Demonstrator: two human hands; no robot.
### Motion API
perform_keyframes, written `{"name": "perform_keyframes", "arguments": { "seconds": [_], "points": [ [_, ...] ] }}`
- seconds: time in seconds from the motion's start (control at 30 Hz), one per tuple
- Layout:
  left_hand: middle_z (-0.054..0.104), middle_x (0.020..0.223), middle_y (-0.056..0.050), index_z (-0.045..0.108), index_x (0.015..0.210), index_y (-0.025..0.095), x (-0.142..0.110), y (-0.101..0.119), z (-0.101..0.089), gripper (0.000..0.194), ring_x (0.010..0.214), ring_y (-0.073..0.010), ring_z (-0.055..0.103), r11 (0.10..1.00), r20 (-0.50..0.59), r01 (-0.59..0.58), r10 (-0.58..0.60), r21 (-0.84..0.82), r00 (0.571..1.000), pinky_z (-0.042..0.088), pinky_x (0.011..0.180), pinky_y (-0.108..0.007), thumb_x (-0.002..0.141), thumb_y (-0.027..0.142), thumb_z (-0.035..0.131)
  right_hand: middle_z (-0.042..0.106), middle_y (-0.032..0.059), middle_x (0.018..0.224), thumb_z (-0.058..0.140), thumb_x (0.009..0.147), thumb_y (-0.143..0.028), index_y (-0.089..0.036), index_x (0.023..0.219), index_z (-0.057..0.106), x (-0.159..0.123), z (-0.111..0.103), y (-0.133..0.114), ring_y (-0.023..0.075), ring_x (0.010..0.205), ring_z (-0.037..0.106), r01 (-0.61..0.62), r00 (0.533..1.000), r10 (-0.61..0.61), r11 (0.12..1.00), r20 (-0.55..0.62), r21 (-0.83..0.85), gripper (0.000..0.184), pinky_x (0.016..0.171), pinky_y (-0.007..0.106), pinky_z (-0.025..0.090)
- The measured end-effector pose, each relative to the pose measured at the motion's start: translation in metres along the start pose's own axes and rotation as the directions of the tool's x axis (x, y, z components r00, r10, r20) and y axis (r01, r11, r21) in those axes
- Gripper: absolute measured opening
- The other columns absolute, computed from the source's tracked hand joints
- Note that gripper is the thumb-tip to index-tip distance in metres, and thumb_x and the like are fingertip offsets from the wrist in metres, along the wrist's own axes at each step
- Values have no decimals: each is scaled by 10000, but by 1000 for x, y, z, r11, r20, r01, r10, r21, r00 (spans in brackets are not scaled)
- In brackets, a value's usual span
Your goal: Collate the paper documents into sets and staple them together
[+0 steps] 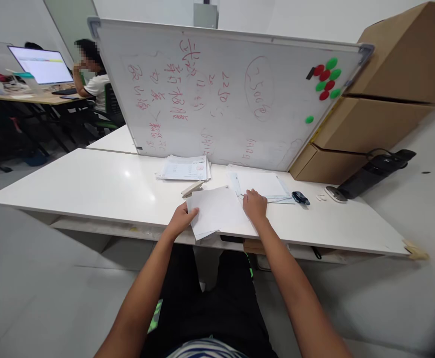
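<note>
My left hand (182,219) is closed on the left edge of some white paper sheets (217,211), thumb on top. These sheets tilt over the table's front edge. My right hand (255,205) rests at the near left corner of a second paper stack (264,185), its fingers curled onto the sheets there; the fingertips are partly hidden. A beige stapler (192,189) lies just beyond my left hand. Farther back is a pile of printed forms (185,168), with a red stamp mark on the top one.
On the white table (90,184) a whiteboard (210,94) with red writing stands behind the papers. To the right are a dark watch-like object (300,198), a mouse (336,194), a black bottle (374,171) and stacked cardboard boxes (374,129). A person (98,89) sits by a monitor.
</note>
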State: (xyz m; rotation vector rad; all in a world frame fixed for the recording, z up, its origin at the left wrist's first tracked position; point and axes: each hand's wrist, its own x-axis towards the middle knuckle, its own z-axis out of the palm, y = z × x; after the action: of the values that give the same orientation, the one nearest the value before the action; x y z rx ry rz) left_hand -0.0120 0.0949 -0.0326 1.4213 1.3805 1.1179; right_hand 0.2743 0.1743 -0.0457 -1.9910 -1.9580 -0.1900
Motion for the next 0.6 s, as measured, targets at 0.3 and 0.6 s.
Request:
{"name": "perform_keyframes", "arguments": {
  "seconds": [0.3, 0.6],
  "points": [
    [708, 1061, -124, 643, 1097, 119, 7, -9, -6, 580, 906, -268, 662, 954, -44, 90, -107, -286, 993, 520, 770, -368, 668, 497, 744, 647, 137, 1164, 397, 939, -409, -193, 1159, 621, -6, 3, 0, 289, 1032, 520, 2, 993, -5, 1000, -122, -21, 381, 823, 407, 303],
    [696, 1078, -118, 632, 1088, 120, 2, -10, -5, 520, 994, -284, 638, 991, -157, 43, -62, -124, 986, 510, 812, -365, 727, 494, 665, 615, 106, 1301, 398, 943, -393, -187, 1156, 632, -4, 13, 5, 264, 1211, 504, 32, 995, -22, 995, -101, 100, 377, 1074, 523, 153]
  ]
}}
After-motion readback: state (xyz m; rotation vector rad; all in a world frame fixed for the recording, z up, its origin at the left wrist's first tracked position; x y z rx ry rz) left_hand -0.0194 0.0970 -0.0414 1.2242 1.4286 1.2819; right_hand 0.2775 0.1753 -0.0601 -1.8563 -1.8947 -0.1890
